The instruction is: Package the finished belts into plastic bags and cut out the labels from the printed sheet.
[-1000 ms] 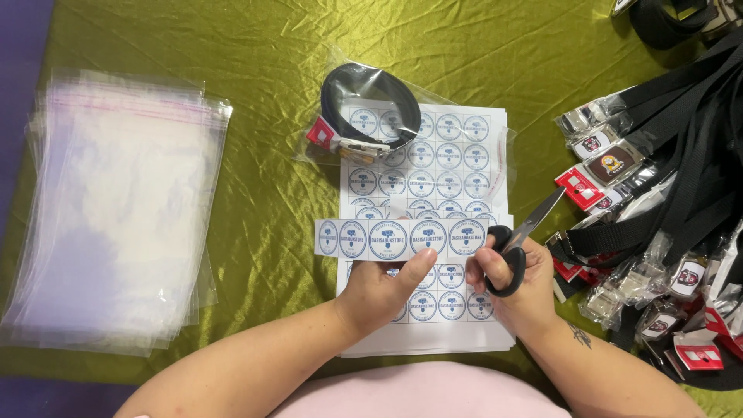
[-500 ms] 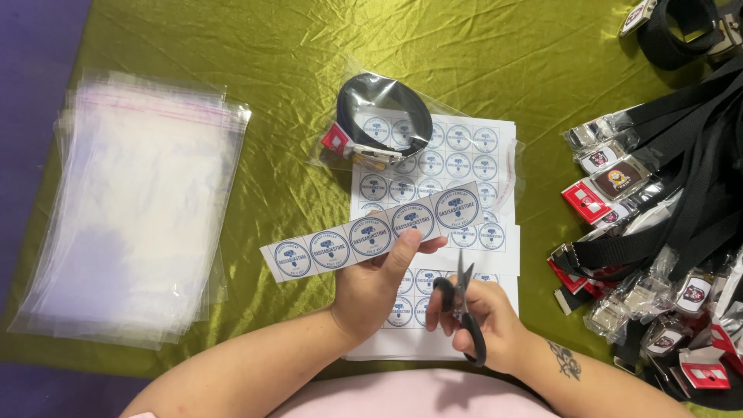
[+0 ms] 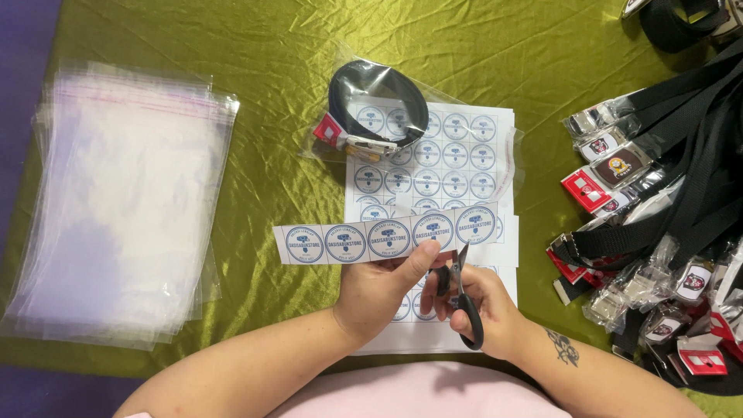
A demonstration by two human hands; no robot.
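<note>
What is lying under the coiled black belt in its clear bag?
Under the bagged belt lies the sheet of round stickers, on the green cloth. The belt covers the sheet's top left corner, so stickers there are partly hidden.

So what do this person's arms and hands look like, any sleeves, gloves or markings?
Both forearms are bare, with no sleeves in view and no gloves. The left hand shows no rings or markings. Behind the right hand, the forearm carries a small dark tattoo near the wrist.

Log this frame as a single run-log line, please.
left hand: holds sticker strip | right hand: scissors at strip's lower edge | under: sticker sheet | cloth: olive green
</note>
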